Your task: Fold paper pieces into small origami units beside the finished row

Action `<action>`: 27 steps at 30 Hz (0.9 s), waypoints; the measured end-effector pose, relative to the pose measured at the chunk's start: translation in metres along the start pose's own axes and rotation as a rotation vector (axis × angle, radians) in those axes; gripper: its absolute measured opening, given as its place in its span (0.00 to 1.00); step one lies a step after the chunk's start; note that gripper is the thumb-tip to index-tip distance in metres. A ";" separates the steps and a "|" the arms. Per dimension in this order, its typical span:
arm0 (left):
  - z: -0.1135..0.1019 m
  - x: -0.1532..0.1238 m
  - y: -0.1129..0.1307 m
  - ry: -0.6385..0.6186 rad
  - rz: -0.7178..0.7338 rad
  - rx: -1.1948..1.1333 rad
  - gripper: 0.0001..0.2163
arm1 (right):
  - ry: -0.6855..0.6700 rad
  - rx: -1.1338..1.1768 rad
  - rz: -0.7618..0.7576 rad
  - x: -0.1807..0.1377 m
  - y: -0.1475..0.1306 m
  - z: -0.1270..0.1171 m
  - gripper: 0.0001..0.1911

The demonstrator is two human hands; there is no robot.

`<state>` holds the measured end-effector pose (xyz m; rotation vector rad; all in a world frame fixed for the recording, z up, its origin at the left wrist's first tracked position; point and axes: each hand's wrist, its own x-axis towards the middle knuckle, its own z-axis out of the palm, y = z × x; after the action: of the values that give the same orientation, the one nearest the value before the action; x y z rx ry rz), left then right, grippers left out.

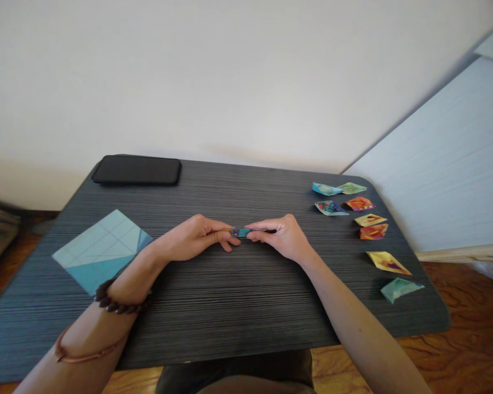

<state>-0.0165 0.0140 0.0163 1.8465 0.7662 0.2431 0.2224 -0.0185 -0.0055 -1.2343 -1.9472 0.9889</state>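
Note:
A narrow strip of folded paper [241, 232], blue-teal with a darker patterned end, is stretched between my two hands over the middle of the table. My left hand [199, 236] pinches its left end between thumb and fingers, the lower fingers curled beneath. At the other end, my right hand [280, 234] grips the paper the same way. Much of the strip's ends is hidden by my fingers. Left of my left forearm lies a sheet of creased paper [102, 246], pale with blue parts, partly covered by the wrist and its bead bracelet [117, 303].
Several small folded paper pieces, among them an orange one [360, 203], a yellow one [388, 262] and a green one [400, 288], lie along the right side of the dark table [230, 306]. A black phone [137, 169] rests at the back left, near the wall.

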 end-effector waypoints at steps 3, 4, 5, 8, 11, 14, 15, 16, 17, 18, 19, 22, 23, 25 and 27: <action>-0.002 -0.002 0.000 -0.037 0.015 -0.104 0.16 | -0.062 0.087 0.033 -0.001 0.006 0.000 0.15; -0.002 -0.003 0.000 -0.041 0.022 -0.123 0.16 | -0.073 0.101 0.034 -0.001 0.007 -0.001 0.16; -0.002 -0.003 -0.001 -0.044 0.031 -0.128 0.17 | -0.083 0.103 0.032 -0.002 0.007 -0.001 0.16; 0.000 -0.003 -0.003 0.018 0.038 -0.094 0.19 | -0.086 0.026 -0.003 -0.003 0.004 -0.003 0.16; 0.004 -0.002 -0.006 0.187 0.033 -0.088 0.21 | -0.015 -0.124 -0.079 -0.005 0.000 -0.004 0.16; 0.008 0.001 -0.007 0.312 0.031 -0.123 0.17 | 0.059 -0.273 -0.183 -0.006 -0.001 -0.003 0.13; 0.009 0.002 -0.006 0.329 0.026 -0.128 0.16 | 0.065 -0.316 -0.212 -0.006 0.000 -0.003 0.13; 0.009 0.003 -0.005 0.333 0.019 -0.125 0.15 | 0.062 -0.355 -0.235 -0.006 0.000 -0.002 0.13; 0.010 0.003 -0.004 0.328 0.006 -0.114 0.15 | 0.054 -0.390 -0.251 -0.006 0.001 -0.002 0.13; 0.010 0.003 -0.004 0.325 -0.010 -0.092 0.15 | 0.044 -0.422 -0.262 -0.006 0.002 -0.001 0.13; 0.010 0.004 -0.003 0.326 -0.027 -0.058 0.15 | 0.035 -0.448 -0.271 -0.006 0.002 -0.001 0.13; 0.012 0.004 -0.004 0.376 -0.033 0.076 0.14 | 0.017 -0.491 -0.293 -0.006 0.002 0.000 0.12; 0.013 0.004 -0.005 0.396 -0.017 0.121 0.13 | 0.015 -0.495 -0.306 -0.006 0.001 0.001 0.11; 0.014 0.005 -0.006 0.424 0.027 0.199 0.11 | 0.012 -0.490 -0.325 -0.006 0.000 0.001 0.10; 0.016 0.006 -0.006 0.448 0.053 0.267 0.09 | 0.013 -0.475 -0.323 -0.006 -0.002 0.002 0.09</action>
<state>-0.0058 0.0066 0.0030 2.0947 1.0977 0.6291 0.2222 -0.0250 -0.0060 -1.1037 -2.3584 0.3633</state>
